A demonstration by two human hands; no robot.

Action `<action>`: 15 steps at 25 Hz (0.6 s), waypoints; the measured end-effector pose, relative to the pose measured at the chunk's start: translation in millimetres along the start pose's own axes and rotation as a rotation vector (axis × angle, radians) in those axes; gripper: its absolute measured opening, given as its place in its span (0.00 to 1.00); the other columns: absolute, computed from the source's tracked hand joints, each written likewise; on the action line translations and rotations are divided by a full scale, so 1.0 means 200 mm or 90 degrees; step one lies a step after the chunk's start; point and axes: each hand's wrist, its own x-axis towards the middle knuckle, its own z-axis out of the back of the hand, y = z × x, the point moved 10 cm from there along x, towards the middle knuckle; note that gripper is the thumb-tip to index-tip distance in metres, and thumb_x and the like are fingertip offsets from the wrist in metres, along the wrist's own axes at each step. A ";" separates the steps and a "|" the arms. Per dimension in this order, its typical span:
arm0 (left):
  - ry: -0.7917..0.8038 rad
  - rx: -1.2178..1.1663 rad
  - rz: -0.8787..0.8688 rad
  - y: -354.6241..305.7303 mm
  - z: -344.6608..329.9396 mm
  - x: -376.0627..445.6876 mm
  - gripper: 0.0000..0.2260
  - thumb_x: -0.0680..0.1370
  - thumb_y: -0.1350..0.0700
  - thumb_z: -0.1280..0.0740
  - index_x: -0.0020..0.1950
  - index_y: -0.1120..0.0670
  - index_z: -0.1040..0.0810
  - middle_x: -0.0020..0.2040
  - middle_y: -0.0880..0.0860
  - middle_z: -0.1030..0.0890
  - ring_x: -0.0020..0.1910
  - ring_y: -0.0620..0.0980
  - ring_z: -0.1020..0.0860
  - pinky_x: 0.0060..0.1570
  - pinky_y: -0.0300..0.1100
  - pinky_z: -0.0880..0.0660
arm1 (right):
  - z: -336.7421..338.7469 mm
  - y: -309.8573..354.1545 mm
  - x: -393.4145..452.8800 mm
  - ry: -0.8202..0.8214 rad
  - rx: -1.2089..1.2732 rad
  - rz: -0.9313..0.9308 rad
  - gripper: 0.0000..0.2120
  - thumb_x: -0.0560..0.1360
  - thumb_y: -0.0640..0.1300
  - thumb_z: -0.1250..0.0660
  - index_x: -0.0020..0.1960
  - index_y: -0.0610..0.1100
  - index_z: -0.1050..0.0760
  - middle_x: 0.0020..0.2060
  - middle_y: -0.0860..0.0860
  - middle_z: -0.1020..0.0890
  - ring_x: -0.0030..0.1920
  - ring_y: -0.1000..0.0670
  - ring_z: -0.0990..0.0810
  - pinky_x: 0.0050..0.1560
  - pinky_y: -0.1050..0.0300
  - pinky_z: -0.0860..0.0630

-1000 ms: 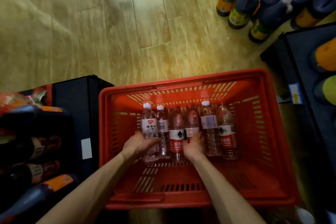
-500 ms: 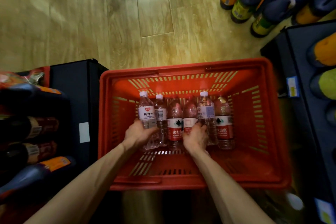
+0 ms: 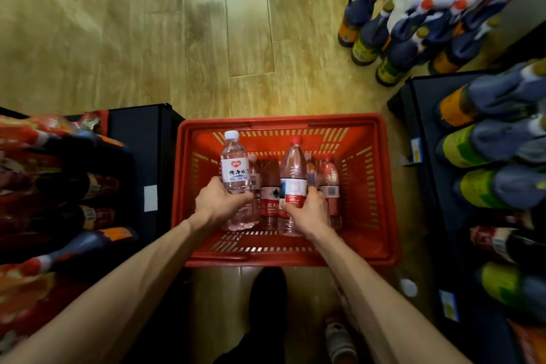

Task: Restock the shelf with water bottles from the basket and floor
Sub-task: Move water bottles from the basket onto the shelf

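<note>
A red plastic basket (image 3: 381,192) stands on the wooden floor between two dark shelves. My left hand (image 3: 217,204) grips a clear white-capped water bottle (image 3: 235,168), raised above the others. My right hand (image 3: 308,213) grips a red-capped, red-labelled water bottle (image 3: 294,177), also raised. Other water bottles stay upright in the basket: a red-labelled one (image 3: 269,186) between my hands and another (image 3: 330,183) at the right. One more is mostly hidden behind the raised bottles.
The dark shelf on the left (image 3: 147,156) carries dark sauce bottles and red packets. The right shelf (image 3: 437,186) holds bottles with green and orange labels. Several dark bottles (image 3: 381,41) stand on the floor at the back right. A white bottle cap (image 3: 408,287) shows by the basket.
Both hands have closed around a bottle each and lifted them up out of the row. The view has tilted, so the basket sits lower.
</note>
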 end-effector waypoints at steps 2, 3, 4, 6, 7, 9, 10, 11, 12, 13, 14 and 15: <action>0.001 -0.008 -0.027 -0.06 0.04 -0.13 0.14 0.68 0.44 0.21 0.45 0.47 0.22 0.42 0.46 0.15 0.42 0.45 0.17 0.46 0.42 0.23 | 0.10 0.03 -0.08 -0.006 0.023 0.005 0.28 0.72 0.52 0.22 0.66 0.43 0.28 0.59 0.46 0.21 0.58 0.45 0.21 0.56 0.52 0.24; -0.002 -0.012 -0.037 -0.09 0.07 -0.19 0.15 0.69 0.45 0.21 0.46 0.47 0.24 0.43 0.45 0.16 0.42 0.46 0.18 0.46 0.42 0.24 | 0.16 0.05 -0.13 -0.009 0.029 0.006 0.28 0.73 0.51 0.22 0.66 0.43 0.28 0.57 0.48 0.21 0.56 0.47 0.21 0.52 0.55 0.26; -0.008 -0.018 -0.046 -0.12 0.10 -0.26 0.17 0.69 0.45 0.20 0.48 0.48 0.24 0.44 0.45 0.17 0.43 0.46 0.18 0.46 0.43 0.24 | 0.22 0.08 -0.18 -0.009 0.035 0.008 0.28 0.73 0.50 0.22 0.66 0.42 0.28 0.55 0.49 0.22 0.54 0.48 0.22 0.51 0.57 0.29; -0.019 -0.039 -0.058 -0.19 0.18 -0.38 0.22 0.67 0.43 0.20 0.53 0.49 0.25 0.45 0.45 0.18 0.44 0.46 0.18 0.47 0.44 0.25 | 0.35 0.12 -0.28 -0.008 0.071 -0.004 0.29 0.72 0.49 0.21 0.67 0.42 0.27 0.57 0.48 0.21 0.54 0.49 0.21 0.50 0.59 0.29; -0.021 -0.047 -0.063 -0.22 0.22 -0.43 0.22 0.66 0.42 0.19 0.53 0.48 0.24 0.44 0.44 0.18 0.44 0.45 0.19 0.47 0.43 0.25 | 0.40 0.14 -0.33 0.000 0.099 -0.014 0.29 0.72 0.48 0.21 0.68 0.41 0.27 0.59 0.47 0.20 0.54 0.49 0.20 0.49 0.60 0.27; -0.023 -0.062 -0.075 -0.29 0.29 -0.52 0.23 0.64 0.39 0.20 0.52 0.48 0.20 0.43 0.44 0.16 0.43 0.44 0.18 0.50 0.44 0.22 | 0.49 0.21 -0.43 0.016 0.141 -0.024 0.30 0.71 0.45 0.20 0.69 0.42 0.27 0.61 0.46 0.19 0.54 0.50 0.19 0.49 0.60 0.24; -0.022 -0.076 -0.081 -0.35 0.33 -0.59 0.23 0.63 0.38 0.20 0.51 0.48 0.19 0.44 0.45 0.15 0.43 0.45 0.16 0.53 0.46 0.20 | 0.56 0.25 -0.49 0.008 0.157 -0.014 0.31 0.70 0.46 0.20 0.69 0.43 0.27 0.62 0.47 0.19 0.56 0.50 0.19 0.52 0.58 0.22; -0.025 -0.088 -0.082 -0.40 0.39 -0.66 0.23 0.62 0.37 0.21 0.50 0.48 0.18 0.44 0.45 0.14 0.44 0.47 0.15 0.55 0.48 0.19 | 0.63 0.29 -0.55 -0.004 0.157 -0.006 0.33 0.68 0.47 0.19 0.70 0.43 0.27 0.63 0.46 0.19 0.59 0.49 0.19 0.58 0.55 0.21; -0.034 -0.099 -0.088 -0.46 0.45 -0.75 0.23 0.60 0.37 0.21 0.48 0.48 0.18 0.45 0.46 0.14 0.45 0.49 0.15 0.56 0.49 0.19 | 0.71 0.33 -0.62 -0.012 0.161 0.007 0.34 0.67 0.48 0.19 0.70 0.44 0.27 0.63 0.46 0.19 0.59 0.48 0.18 0.60 0.53 0.21; -0.040 -0.112 -0.086 -0.51 0.51 -0.83 0.24 0.58 0.36 0.22 0.48 0.48 0.18 0.45 0.47 0.13 0.46 0.50 0.14 0.57 0.50 0.19 | 0.79 0.38 -0.70 -0.013 0.158 0.008 0.33 0.68 0.48 0.19 0.69 0.44 0.26 0.62 0.46 0.19 0.58 0.48 0.18 0.59 0.53 0.21; -0.045 -0.130 -0.092 -0.57 0.59 -0.93 0.27 0.56 0.35 0.23 0.48 0.49 0.18 0.46 0.47 0.13 0.46 0.50 0.14 0.57 0.50 0.19 | 0.88 0.42 -0.78 -0.011 0.158 0.015 0.30 0.69 0.47 0.19 0.68 0.44 0.25 0.60 0.46 0.18 0.56 0.48 0.17 0.56 0.54 0.21; -0.044 -0.140 -0.099 -0.63 0.66 -1.03 0.29 0.56 0.35 0.23 0.50 0.49 0.18 0.46 0.47 0.13 0.46 0.49 0.14 0.56 0.51 0.19 | 0.98 0.47 -0.87 -0.009 0.152 0.018 0.28 0.70 0.46 0.20 0.67 0.43 0.25 0.58 0.45 0.18 0.54 0.48 0.17 0.52 0.56 0.22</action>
